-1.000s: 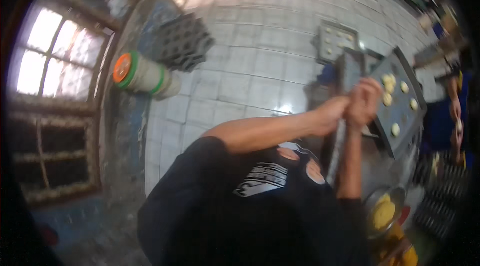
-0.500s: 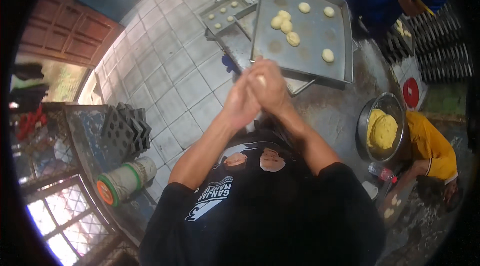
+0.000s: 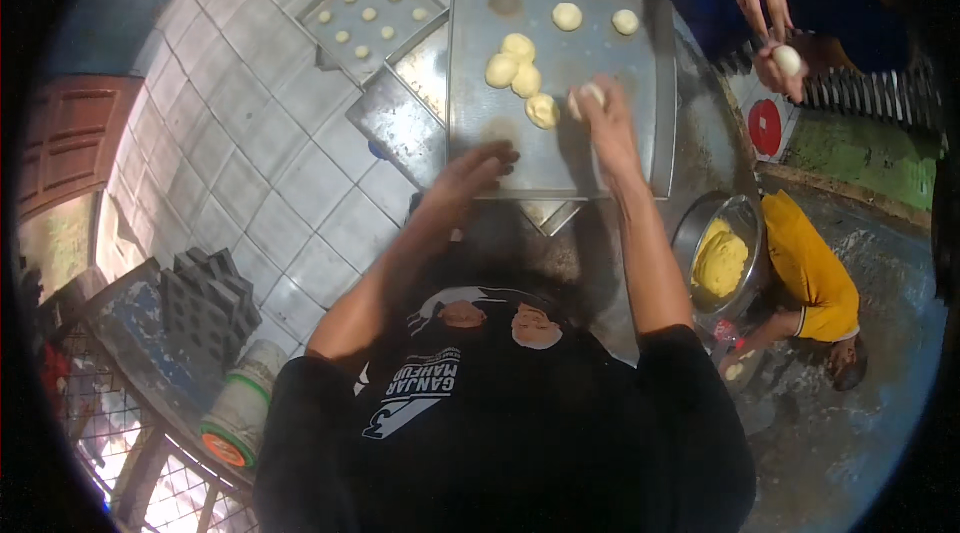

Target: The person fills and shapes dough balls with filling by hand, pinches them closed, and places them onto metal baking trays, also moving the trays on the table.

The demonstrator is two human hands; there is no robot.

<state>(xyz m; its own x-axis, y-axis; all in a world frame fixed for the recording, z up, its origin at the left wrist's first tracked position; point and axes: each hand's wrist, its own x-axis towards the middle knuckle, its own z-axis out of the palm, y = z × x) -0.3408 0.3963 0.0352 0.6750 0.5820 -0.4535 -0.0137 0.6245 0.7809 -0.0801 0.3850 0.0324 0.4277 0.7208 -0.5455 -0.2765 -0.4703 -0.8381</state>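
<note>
My right hand [image 3: 610, 125] held a pale dough ball [image 3: 595, 91] over the right half of the metal tray [image 3: 470, 103].
My right arm [image 3: 648, 253] reached nearly straight; my left hand [image 3: 468, 175] hung loosely spread, holding nothing, over the tray's near edge. Four lumpy yellow dough pieces [image 3: 518, 47] were bunched in that shallow tray, two smoother rounds [image 3: 567, 16] beyond them. The round metal bowl [image 3: 742, 213] at my right contained soft yellow dough [image 3: 720, 261].

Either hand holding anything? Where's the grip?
Right hand: a pale dough ball, apparently held by its sides in the fingers; exact contact is partly hidden. Left hand: nothing visible in it.
</note>
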